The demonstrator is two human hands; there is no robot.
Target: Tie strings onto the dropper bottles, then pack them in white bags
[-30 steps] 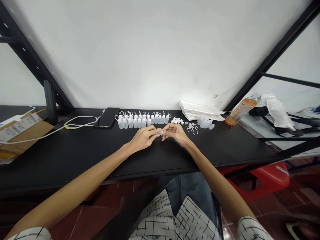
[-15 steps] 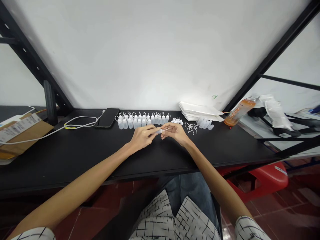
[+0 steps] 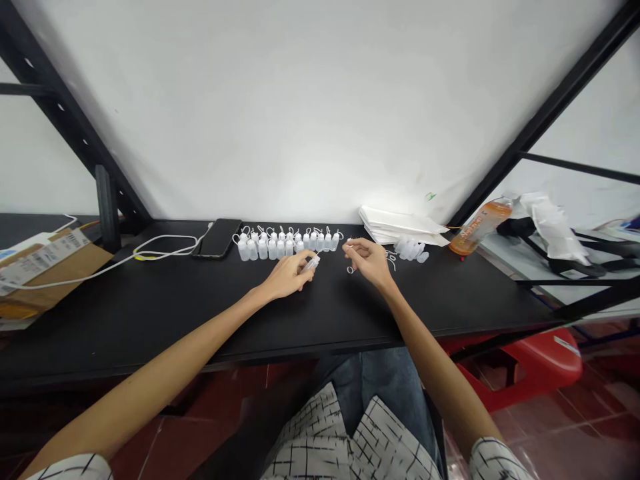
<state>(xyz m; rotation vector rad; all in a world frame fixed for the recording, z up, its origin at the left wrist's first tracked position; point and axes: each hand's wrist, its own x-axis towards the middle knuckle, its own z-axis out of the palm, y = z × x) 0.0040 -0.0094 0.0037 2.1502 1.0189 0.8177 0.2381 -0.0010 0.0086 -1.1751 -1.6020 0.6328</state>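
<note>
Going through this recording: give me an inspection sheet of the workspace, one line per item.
Surface: black tabletop, with items along its back edge.
Job's things: a row of translucent plastic dropper bottles; a smaller group of similar bottles.
Hands: left hand holds a small translucent dropper bottle; right hand has a tiny white item at its fingertips, too small to identify.
Clutter: smartphone; stack of white paper; orange drink bottle; cardboard box.
Cables: white cable beside the smartphone.
Surroundings: white wall; black metal frame; red stool.

Head-worn view, looking forward and down, over a black bench (image 3: 440, 300)
</note>
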